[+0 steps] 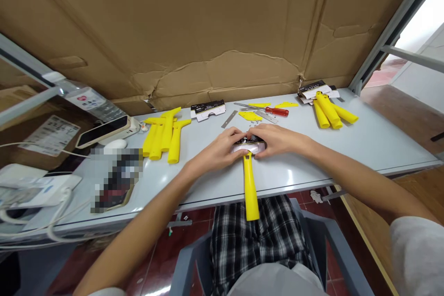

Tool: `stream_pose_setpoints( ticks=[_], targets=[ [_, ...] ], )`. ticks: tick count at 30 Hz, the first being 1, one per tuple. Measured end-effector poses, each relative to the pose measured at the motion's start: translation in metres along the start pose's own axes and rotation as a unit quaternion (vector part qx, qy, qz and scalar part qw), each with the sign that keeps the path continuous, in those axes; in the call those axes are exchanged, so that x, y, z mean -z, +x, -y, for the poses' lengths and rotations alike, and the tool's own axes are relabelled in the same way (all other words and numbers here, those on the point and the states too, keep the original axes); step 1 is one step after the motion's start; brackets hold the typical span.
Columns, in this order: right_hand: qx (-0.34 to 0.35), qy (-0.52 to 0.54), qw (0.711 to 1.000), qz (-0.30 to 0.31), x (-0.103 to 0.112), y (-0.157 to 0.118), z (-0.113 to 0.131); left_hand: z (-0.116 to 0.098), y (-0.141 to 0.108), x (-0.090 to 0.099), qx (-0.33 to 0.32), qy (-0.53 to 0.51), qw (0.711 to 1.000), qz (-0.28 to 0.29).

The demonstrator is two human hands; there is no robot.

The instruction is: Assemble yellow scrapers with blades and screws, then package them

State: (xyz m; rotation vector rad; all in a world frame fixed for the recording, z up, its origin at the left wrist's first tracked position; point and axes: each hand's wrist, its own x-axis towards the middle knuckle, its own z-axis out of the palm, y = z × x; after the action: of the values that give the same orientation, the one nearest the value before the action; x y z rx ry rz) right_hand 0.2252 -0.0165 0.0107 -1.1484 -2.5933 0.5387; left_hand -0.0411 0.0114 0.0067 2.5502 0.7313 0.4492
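1. Yellow handle [251, 189], at the lower centre of the frame, points toward the wearer and reaches past the table's front edge; we judge this leaves its head end free to be worked on.
2. We find a printed card [255, 148] at its head end. The left hand [227, 147] is closed on the card's left side, thumb near the handle's neck; the right hand [274, 138] is closed on its right side. We take the two-sided grip as meant to keep the card square.
3. Just beyond, we note small screws [255, 124], a yellow plate [250, 116], a metal blade [229, 119] and a red-handled screwdriver [276, 111], presumably laid there for easy reach.
4. Left of centre, we record a cluster of yellow handles [168, 134], leaning together; a folded card [208, 109] lies at upper centre.
5. At upper right, handles with cards [329, 110] lie grouped, apparently to keep them separate from the left cluster.
6. Outermost, we see a phone [103, 131] at left and cardboard [208, 18] behind the table [305, 159].
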Motion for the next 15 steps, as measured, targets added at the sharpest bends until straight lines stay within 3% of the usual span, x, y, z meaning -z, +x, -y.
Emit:
stream_pose_setpoints(
  ticks=[7,15],
  targets=[
    [0.002,-0.027,1.000,-0.004,-0.009,-0.015,0.004,-0.007,-0.012,-0.024,0.016,0.048,0.999,-0.001],
    [0.005,-0.092,0.995,-0.033,-0.010,-0.010,-0.014,0.016,-0.009,-0.033,0.008,0.129,0.991,-0.035]
  ],
)
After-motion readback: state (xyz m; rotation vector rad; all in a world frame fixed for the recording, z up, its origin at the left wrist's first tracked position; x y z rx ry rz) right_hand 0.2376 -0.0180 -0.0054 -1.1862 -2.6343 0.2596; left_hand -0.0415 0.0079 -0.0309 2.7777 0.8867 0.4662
